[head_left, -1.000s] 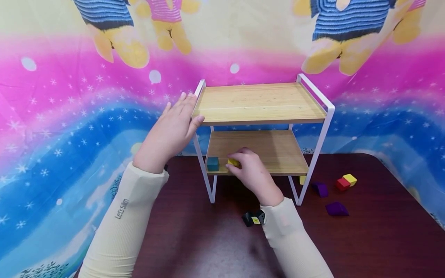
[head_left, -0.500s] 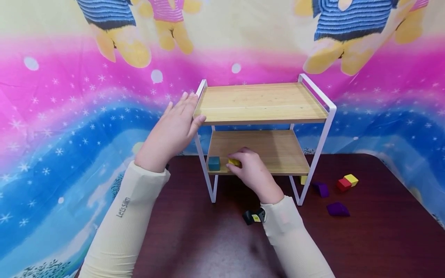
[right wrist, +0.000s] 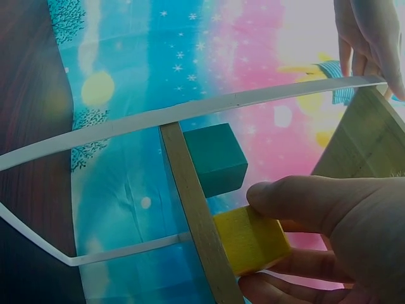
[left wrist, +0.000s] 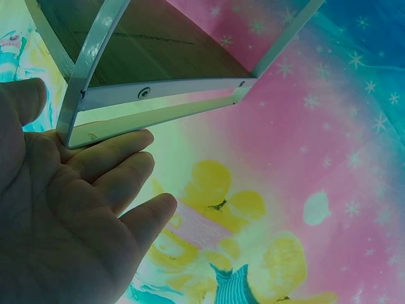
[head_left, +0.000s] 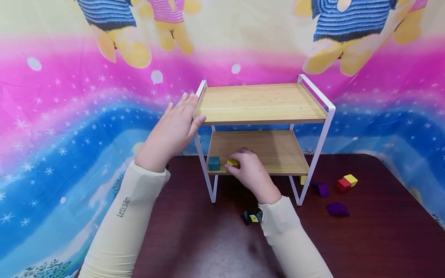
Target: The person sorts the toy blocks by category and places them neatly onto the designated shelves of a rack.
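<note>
In the head view, a two-tier shelf with wooden boards [head_left: 260,102] and a white metal frame stands on the table. My right hand [head_left: 252,170] reaches to the lower board and pinches a yellow block [right wrist: 250,240] between thumb and fingers, near the board's front edge. A teal block [head_left: 214,163] sits left of it at the board's left front corner, with a small gap between the two. My left hand [head_left: 174,129] rests with straight fingers against the upper left side rail [left wrist: 152,120]; its palm and fingers show in the left wrist view.
On the dark table [head_left: 208,239], right of the shelf, lie a red block [head_left: 343,184], a yellow cube [head_left: 350,180] touching it, and two purple pieces [head_left: 337,209]. Another yellow block [head_left: 303,180] is partly hidden behind the right leg. A patterned cloth [head_left: 114,92] hangs behind.
My right hand has shifted very slightly left with the yellow block, toward the teal block. The left hand stays against the rail.
</note>
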